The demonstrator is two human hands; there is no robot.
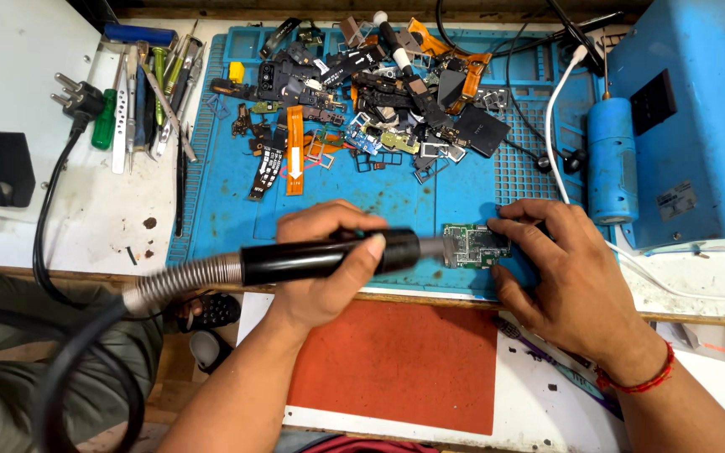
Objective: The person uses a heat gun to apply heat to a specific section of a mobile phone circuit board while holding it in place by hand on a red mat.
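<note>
My left hand (322,267) grips the black handle of a hot-air wand (295,260), which lies level across the near edge of the blue work mat (228,184). Its metal nozzle touches or nearly touches a small green circuit board (475,246). My right hand (568,273) rests on the mat's near right corner, fingertips pinching the board's right edge. A spring-wrapped hose (179,283) runs from the wand down to the left.
A heap of phone parts, flex cables and frames (371,92) covers the mat's far half. Screwdrivers and tweezers (148,92) lie left of it, by a black plug (81,99). A blue machine (698,126) stands at right, a red pad (400,361) below.
</note>
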